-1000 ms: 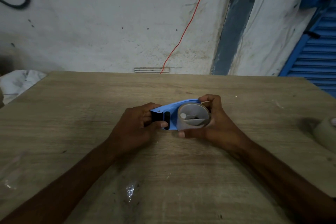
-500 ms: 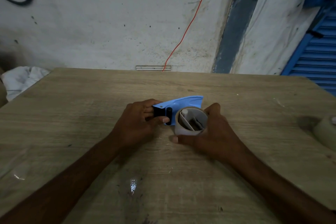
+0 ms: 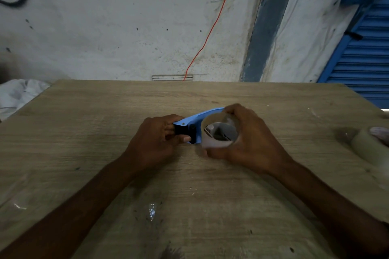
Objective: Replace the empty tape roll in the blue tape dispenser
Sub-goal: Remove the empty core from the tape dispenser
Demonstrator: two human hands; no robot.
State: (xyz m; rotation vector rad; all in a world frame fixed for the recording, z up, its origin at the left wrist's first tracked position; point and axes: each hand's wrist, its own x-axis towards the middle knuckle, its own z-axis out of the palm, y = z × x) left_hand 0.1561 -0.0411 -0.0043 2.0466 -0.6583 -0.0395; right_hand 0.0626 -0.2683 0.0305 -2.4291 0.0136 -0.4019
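Observation:
The blue tape dispenser (image 3: pixel 196 121) lies on its side in the middle of the wooden table (image 3: pixel 84 132). My left hand (image 3: pixel 155 141) grips its black front end. My right hand (image 3: pixel 246 141) wraps around the empty cardboard roll (image 3: pixel 212 143), which sits on the dispenser's grey hub, with fingers curled over the roll's far rim. A full roll of clear tape (image 3: pixel 372 145) rests at the table's right edge.
A stained white wall stands behind the table, with a red wire (image 3: pixel 212 25) running down it. A blue shutter (image 3: pixel 366 52) is at the far right. White cloth (image 3: pixel 19 94) lies off the table's left corner. Small clear scraps lie on the near tabletop.
My right hand has shifted from the roll's near side up and over its far rim. The dispenser and my left hand have stayed almost in place.

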